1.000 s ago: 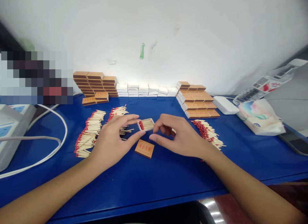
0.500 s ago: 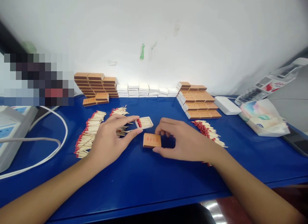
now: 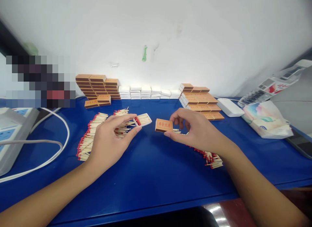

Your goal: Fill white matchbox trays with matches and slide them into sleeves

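My left hand pinches a small white tray full of red-tipped matches between thumb and fingers, held just above the blue table. My right hand grips an orange matchbox sleeve by its right end, lifted off the table and level with the tray, a short gap between them. Loose matches lie in a heap under and left of my left hand, and another heap lies beneath my right wrist.
Stacks of orange matchboxes stand at the back left and more orange matchboxes at the back right, with white trays between them along the wall. A white cable and power strip sit left; a white box and tissue pack right.
My right hand let go of the tray, picked the orange sleeve up off the table and raised it to the tray's level. My left hand kept the tray, shifting slightly left.
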A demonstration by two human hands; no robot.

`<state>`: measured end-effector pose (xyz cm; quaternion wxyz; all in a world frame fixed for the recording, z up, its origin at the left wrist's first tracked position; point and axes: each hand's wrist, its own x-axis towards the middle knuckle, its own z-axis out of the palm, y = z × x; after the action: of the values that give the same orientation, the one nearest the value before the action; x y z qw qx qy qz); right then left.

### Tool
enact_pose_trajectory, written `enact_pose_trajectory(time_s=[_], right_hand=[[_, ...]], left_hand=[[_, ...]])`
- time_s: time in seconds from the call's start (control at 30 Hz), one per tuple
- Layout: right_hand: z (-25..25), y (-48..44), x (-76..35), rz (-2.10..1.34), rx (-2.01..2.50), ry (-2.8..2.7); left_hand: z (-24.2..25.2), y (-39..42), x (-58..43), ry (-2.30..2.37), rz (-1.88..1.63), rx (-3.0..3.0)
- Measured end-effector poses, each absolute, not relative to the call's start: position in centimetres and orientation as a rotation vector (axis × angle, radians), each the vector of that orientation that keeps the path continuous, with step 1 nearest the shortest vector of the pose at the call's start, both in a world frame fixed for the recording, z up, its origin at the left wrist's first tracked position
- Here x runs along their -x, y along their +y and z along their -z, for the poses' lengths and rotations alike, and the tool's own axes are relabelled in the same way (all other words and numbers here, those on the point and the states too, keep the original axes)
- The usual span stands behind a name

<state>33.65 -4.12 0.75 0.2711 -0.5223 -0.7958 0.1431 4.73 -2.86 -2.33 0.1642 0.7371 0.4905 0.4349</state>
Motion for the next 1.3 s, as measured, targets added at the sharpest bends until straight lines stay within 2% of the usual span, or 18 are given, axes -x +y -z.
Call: enact_pose_trajectory(time_s=[0.27, 0.63, 0.83, 1.3], right_hand=[[-0.2, -3.8, -34.1, -0.375, 1.382, -2.127], [0.0, -3.4, -34.1, -0.721, 1.301, -1.947], [-0.2, -3.6, -33.8, -0.761, 1.248, -1.894], [0.9, -4.2, -31.9, -1.024, 1.1, -1.889]], left_hand=[[2.4, -3.1, -4.9, 1.315, -1.202, -2.129], [2.1, -2.9, -5.1, 1.196, -1.166, -1.857], [2.1, -3.0, -5.0, 1.121, -1.168, -1.806], [2.2, -3.5, -5.0, 1.051, -1.074, -2.113]])
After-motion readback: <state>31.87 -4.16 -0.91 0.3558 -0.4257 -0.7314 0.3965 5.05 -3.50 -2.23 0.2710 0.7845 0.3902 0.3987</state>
